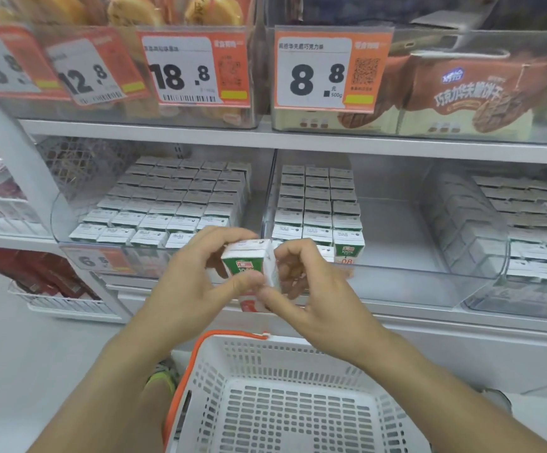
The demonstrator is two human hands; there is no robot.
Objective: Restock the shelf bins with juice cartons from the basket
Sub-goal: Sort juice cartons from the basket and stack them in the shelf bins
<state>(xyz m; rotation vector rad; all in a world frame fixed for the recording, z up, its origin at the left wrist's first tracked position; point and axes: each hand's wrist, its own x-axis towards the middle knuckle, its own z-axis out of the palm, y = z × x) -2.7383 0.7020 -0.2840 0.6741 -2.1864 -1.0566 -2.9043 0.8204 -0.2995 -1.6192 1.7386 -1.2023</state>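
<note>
Juice carton [249,273] at centre frame, upright, pinched between left hand [200,273] and right hand [308,282], fingers of both curled round its sides. Above white basket [282,387] at bottom centre. Behind, clear shelf bins [396,256] across mid-frame, rows of cartons [174,204] inside.

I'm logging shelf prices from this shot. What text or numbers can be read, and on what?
"18.8": orange-and-white price tag on the clear pastry bin.
"8.8", "500g": orange-and-white price tag on the clear biscuit-box bin.
"12.8": tilted price tag.
"100%": green-and-white juice carton gripped by left hand and right hand.
Chinese lines, barcodes: too blurred.
</note>
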